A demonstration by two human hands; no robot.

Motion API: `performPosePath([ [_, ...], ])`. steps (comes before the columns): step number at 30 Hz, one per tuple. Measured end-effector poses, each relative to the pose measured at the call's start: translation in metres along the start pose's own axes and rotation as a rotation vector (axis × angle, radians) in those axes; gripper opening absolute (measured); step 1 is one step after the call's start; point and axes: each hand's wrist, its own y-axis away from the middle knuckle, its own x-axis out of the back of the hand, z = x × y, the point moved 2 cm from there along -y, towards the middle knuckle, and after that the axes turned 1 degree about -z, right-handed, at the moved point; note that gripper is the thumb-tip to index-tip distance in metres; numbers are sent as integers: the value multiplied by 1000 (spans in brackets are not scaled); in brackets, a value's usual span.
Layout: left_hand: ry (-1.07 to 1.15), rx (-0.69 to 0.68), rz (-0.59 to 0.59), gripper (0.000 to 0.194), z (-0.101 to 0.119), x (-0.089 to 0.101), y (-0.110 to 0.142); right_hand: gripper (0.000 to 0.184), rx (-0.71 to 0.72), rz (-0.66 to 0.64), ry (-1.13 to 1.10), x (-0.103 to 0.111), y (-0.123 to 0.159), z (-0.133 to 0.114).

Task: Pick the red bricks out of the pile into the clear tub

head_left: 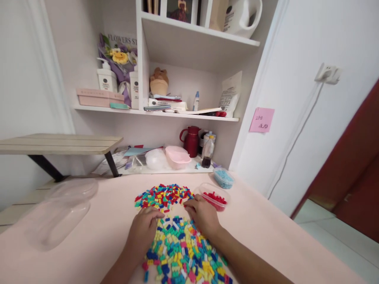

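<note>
- Left hand [143,228] palm down, fingers loosely bent beside the gap between far brick pile [162,195] and near brick pile [183,252]; hard to tell if pinching.
- Right hand [204,215] arched, fingertips down at the far pile's right end; grip impossible to tell.
- Forearms slanting inward from the near side of the table [266,236].
- Red-brick tub [228,196] just beyond right hand; blue-brick tub [226,185] by the far right corner.
- Pink surface wide towards the right edge; clear tubs [71,205] towards the left.
</note>
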Motion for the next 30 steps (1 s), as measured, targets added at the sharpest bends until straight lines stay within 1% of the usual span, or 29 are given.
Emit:
performPosePath([
  [8,16,3,27,36,-1,0,0,17,63,9,-78,-3,-3,2],
  [13,24,4,13,38,0,0,0,15,72,-15,-93,2,-2,-1],
  [17,27,17,25,37,0,1,0,12,86,-28,-101,6,-1,-6],
  [23,13,28,35,37,-2,0,-1,11,141,-55,-131,5,-1,-7],
  [30,-12,33,17,38,-2,0,-2,11,231,-80,-209,2,0,-5],
])
